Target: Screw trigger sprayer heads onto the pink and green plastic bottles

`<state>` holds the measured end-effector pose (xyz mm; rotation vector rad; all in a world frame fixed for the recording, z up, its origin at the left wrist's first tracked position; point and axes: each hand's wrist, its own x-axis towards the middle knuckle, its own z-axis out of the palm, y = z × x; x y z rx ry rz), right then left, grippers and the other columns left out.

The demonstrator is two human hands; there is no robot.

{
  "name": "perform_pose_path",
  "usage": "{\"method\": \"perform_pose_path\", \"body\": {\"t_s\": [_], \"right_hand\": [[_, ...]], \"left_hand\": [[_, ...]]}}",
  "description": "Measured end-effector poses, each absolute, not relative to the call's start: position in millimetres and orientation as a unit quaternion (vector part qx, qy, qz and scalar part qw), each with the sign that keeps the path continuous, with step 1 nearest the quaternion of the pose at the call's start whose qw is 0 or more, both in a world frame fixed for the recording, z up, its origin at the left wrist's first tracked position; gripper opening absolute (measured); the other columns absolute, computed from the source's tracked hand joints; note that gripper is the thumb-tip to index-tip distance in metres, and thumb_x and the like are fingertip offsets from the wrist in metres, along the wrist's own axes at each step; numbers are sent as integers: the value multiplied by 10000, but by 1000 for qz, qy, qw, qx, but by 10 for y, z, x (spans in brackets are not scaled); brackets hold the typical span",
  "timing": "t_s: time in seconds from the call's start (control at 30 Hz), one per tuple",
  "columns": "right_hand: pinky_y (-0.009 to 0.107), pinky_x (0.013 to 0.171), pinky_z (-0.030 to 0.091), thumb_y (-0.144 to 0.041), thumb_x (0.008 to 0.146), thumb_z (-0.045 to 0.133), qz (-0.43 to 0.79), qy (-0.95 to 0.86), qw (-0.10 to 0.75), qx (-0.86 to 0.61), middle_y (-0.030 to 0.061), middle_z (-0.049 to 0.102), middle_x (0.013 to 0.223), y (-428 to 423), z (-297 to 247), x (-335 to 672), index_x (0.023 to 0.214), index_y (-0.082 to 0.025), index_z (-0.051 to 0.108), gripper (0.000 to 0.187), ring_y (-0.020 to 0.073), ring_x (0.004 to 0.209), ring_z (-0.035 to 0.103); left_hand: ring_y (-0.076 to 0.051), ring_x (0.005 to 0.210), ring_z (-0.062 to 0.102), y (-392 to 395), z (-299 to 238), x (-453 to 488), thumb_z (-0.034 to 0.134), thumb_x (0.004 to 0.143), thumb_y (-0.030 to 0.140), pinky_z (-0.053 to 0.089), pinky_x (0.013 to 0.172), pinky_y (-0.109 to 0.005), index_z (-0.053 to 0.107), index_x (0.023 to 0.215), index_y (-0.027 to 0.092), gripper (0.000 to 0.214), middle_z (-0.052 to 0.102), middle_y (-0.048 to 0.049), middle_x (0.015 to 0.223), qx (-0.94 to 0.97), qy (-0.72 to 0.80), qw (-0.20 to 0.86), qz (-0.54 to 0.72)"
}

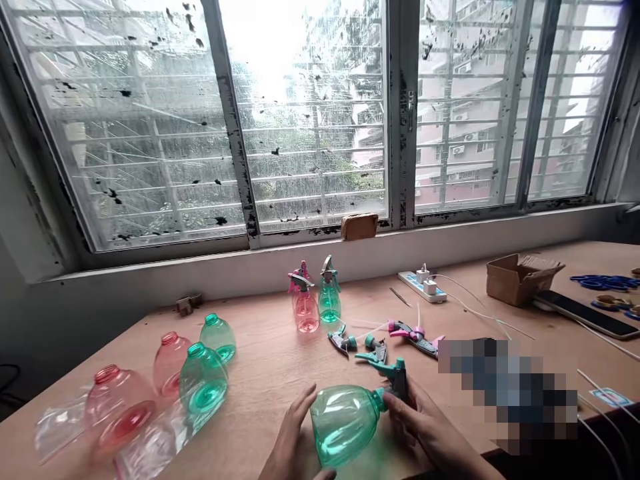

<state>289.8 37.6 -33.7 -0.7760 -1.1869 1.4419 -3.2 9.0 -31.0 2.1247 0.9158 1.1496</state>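
Low at the front, a clear green spray bottle (345,427) lies tilted on its side, its neck toward the right. My left hand (293,437) cups its base, fingers along the far side and thumb underneath. My right hand (420,423) grips a green-and-black trigger spray head (397,377) at the bottle's neck; whether the threads are engaged cannot be seen. Just beyond lie loose spray heads: a green one (374,350), another green one (343,340) and a pink one (415,335) with its tube. A pink bottle (306,310) and a green bottle (330,300) stand upright with heads on.
At left stand open pink bottles (117,407) and green bottles (204,383) beside clear plastic bags (153,443). A power strip (425,287) with cables, a cardboard box (520,277) and a phone (587,313) are at right. A blurred patch (515,383) hides something.
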Motion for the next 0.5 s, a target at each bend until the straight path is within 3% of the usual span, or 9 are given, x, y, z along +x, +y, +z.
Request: {"method": "perform_pose_path", "body": {"t_s": [0.1,0.2,0.3,0.5], "right_hand": [[204,458,336,-578,809,832,609,-498,532,-314,-55,570,667,359,-307,2906,1104,-187,643,525,70,488,437],[237,566,433,-513,779,883,616,-501,522,-312,12,693,831,344,-303,2928,1114,-188,700,501,111,611,566],[267,632,474,-540,804,853,610,-492,531,-320,24,713,848,333,-298,2937,1100,-208,742,458,151,688,616],[310,651,501,-709,781,774,607,-477,534,-346,56,742,877,303,-271,2922,1019,-205,789,557,185,679,640]], "left_hand": [[-421,1573,253,56,-254,-32,726,861,659,277,1263,-544,268,1630,288,969,253,-155,1717,760,356,352,414],[-407,1537,354,29,-198,-27,713,829,732,256,1273,-544,245,1617,261,1030,399,-181,1645,725,370,435,385],[-392,1531,375,22,-175,-21,714,828,735,281,1268,-536,252,1594,254,1016,531,-172,1556,708,368,480,365],[-399,1470,471,73,-323,-52,737,806,741,358,1232,-543,317,1568,298,976,476,-165,1588,744,362,404,391]]}}
